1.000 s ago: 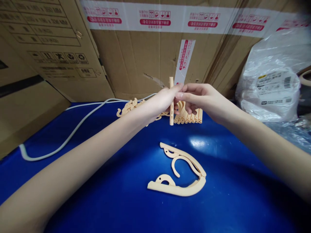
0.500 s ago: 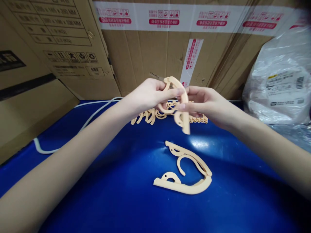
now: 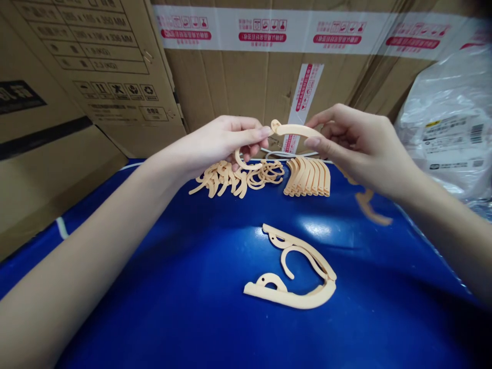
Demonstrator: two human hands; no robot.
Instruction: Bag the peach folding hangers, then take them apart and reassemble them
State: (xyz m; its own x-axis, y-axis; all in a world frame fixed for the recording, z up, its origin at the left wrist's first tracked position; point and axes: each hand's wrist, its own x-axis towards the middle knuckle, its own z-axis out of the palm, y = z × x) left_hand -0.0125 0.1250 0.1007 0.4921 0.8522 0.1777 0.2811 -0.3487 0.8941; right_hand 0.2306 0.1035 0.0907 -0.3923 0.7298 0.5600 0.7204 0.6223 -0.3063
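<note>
My left hand (image 3: 240, 136) is closed on the curved hook (image 3: 246, 165) of a cream plastic folding hanger, pinching it close to the pivot. The fingers of my right hand (image 3: 349, 143) grip the hanger's arm (image 3: 295, 129), which extends from that pivot; much of it is hidden behind the hand, and its blurred far end shows below. Under both hands, a folding hanger (image 3: 303, 300) lies on the blue surface with its two arms spread in a V and its hook between them.
Against the back are a heap of loose arm pieces (image 3: 221, 179), several tangled hooks (image 3: 267, 175) and a neat row of arm pieces (image 3: 307, 177). Cardboard boxes (image 3: 238, 87) wall the rear and left. A plastic-wrapped package (image 3: 446, 128) stands at right, and a white cable (image 3: 61, 228) at left.
My hands have moved apart, the right one rightward and up. The held hanger's arm now stretches sideways from the hook, and the row of pieces behind is uncovered.
</note>
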